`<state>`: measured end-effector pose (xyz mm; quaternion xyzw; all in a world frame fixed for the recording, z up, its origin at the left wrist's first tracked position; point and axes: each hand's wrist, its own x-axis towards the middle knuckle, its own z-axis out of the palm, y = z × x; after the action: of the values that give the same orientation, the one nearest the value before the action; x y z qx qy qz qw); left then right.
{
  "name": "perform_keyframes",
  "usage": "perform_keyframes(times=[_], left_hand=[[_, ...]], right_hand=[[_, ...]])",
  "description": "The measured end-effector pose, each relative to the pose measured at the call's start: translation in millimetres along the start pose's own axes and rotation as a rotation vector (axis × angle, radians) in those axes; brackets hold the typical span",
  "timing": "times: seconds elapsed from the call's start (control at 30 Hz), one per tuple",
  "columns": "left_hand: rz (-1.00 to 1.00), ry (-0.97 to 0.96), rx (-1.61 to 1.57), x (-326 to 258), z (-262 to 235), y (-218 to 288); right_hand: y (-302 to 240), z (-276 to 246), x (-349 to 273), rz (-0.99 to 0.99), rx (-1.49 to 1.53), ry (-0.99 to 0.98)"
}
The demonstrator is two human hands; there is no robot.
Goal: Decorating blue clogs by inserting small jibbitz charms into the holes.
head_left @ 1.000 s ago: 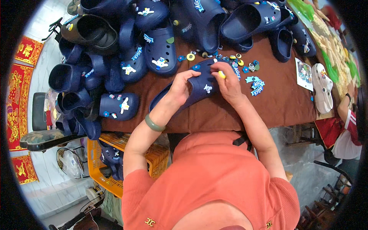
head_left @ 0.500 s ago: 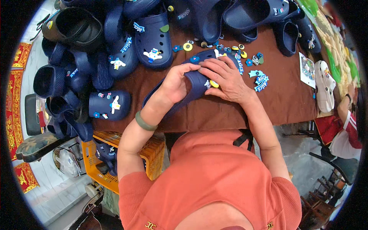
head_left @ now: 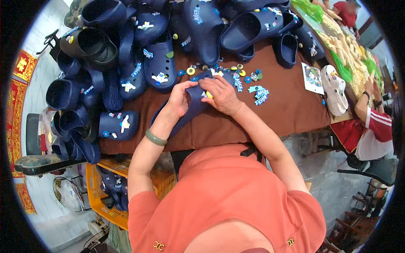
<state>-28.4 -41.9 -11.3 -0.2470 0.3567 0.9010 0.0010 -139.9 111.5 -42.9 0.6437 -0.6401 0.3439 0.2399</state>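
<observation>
A navy foam clog (head_left: 195, 110) lies tilted on the brown-covered table, its toe pointing away to the right. My left hand (head_left: 179, 101) grips it by the side of the opening, fingers over the rim. Across the toe, my right hand (head_left: 222, 96) is closed with bent fingers, hiding much of the upper. Beside its thumb shows a yellow charm (head_left: 209, 95); a blue flower charm (head_left: 194, 79) sits near the left fingertips. Loose shoe charms lie just beyond the toe, among them a yellow ring-shaped charm (head_left: 190, 71). Blue ribbon-shaped charms (head_left: 260, 95) rest to the right.
Many navy clogs are heaped at the back and left, including a decorated clog (head_left: 118, 125). At the right are a printed card (head_left: 312, 78) and a white clog (head_left: 334, 90). A yellow crate (head_left: 93, 192) stands below the table's left side. Another person's arm (head_left: 365, 101) reaches in at far right.
The whole view has shifted, so the table's things sit further left and lower. Both hands stay on the clog; the right fingers have moved slightly over the toe.
</observation>
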Motion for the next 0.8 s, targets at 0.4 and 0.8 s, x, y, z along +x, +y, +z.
perform_keyframes(times=[0.4,0.8], left_hand=[[-0.018,-0.026,-0.030,3,1,-4],[0.057,0.029,-0.075,-4,7,-4]], right_hand=[[-3,7,8,0.198,0.148,0.170],[31,-32,-16,0.789,0.405,0.243]])
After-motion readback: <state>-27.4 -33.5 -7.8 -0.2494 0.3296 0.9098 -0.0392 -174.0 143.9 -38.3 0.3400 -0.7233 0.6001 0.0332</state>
